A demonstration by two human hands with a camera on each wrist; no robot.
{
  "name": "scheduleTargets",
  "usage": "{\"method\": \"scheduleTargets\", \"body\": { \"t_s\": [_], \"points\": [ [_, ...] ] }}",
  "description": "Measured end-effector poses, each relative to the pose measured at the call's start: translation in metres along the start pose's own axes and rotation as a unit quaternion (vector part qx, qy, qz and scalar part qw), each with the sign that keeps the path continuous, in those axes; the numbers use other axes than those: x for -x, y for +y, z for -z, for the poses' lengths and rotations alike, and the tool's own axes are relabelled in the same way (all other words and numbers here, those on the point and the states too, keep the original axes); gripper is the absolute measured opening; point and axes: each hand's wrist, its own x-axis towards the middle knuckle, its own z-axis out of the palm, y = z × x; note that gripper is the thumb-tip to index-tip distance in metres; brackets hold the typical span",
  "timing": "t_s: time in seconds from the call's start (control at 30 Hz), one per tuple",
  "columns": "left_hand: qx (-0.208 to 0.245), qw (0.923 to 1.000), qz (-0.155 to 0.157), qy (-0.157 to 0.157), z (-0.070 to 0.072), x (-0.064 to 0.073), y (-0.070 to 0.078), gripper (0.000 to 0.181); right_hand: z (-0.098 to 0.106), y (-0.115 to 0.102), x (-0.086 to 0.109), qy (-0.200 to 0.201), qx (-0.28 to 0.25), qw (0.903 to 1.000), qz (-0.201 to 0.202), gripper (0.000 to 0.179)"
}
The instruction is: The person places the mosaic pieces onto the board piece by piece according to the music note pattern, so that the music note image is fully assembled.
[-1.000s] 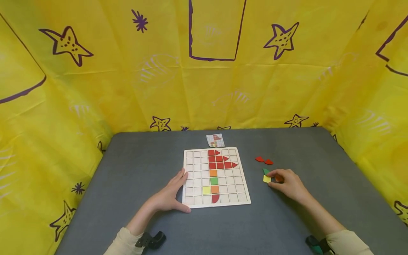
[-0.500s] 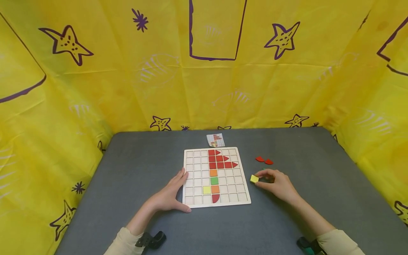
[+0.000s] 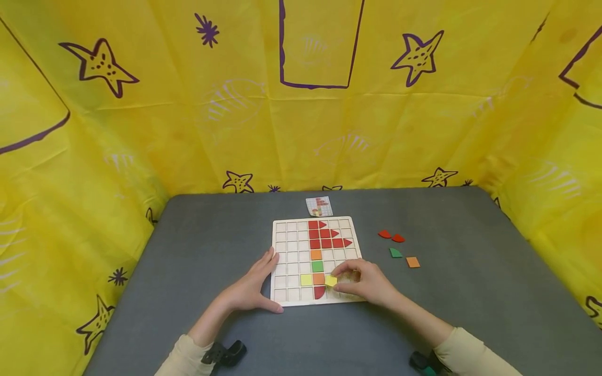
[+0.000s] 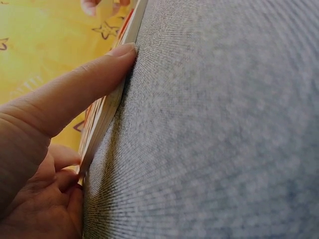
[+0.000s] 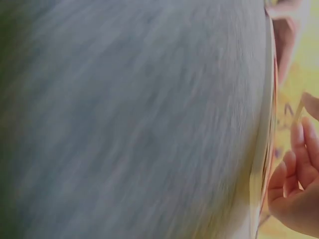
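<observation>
A pale wooden grid board (image 3: 288, 265) lies on the table with red, orange, green and yellow tiles in its cells. My left hand (image 3: 249, 288) rests against its near left corner. The fingers touch the left side; the thumb (image 4: 84, 89) lies fairly straight along the near edge in the left wrist view. My right hand (image 3: 369, 284) pinches a yellow square tile (image 3: 331, 281) between thumb and fingertips. It is tilted over the board, just right of an orange square tile (image 3: 318, 279). Another yellow square tile (image 3: 306, 280) lies left of that orange one. The right hand covers some lower right cells.
Right of the board lie two red rounded tiles (image 3: 384, 234), a green rounded tile (image 3: 395, 253) and an orange square tile (image 3: 413, 262). A small printed pattern card (image 3: 319, 206) sits behind the board. Yellow patterned cloth (image 3: 310, 141) surrounds the grey table (image 3: 226, 224).
My right hand has picked up the yellow square tile from the loose ones and carried it left over the board. The loose green and orange tiles are uncovered. My left hand has stayed put.
</observation>
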Motion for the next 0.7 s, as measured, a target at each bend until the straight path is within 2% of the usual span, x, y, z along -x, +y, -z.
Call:
{"method": "scheduleTargets", "body": {
  "t_s": [0.1, 0.23, 0.47, 0.57, 0.7],
  "points": [
    [-0.003, 1.0000, 0.001, -0.001, -0.001, 0.000, 0.000, 0.121, -0.012, -0.007, -0.003, -0.020, -0.002, 0.9994, 0.030, 0.023],
    [-0.001, 1.0000, 0.003, -0.001, -0.001, 0.001, -0.001, 0.120, -0.025, -0.012, -0.007, -0.037, 0.033, 0.9951, 0.085, 0.021],
    [0.000, 1.0000, 0.006, 0.001, -0.001, 0.000, -0.001, 0.123, -0.038, -0.022, -0.016, -0.036, 0.108, 0.9704, 0.213, 0.018],
    [0.000, 1.0000, 0.009, 0.000, -0.001, 0.000, -0.001, 0.124, -0.040, -0.024, -0.018, -0.034, 0.124, 0.9651, 0.228, 0.016],
    [0.001, 1.0000, 0.007, 0.002, -0.001, 0.000, -0.002, 0.124, -0.041, -0.027, -0.018, -0.039, 0.129, 0.9670, 0.216, 0.013]
  ]
}}
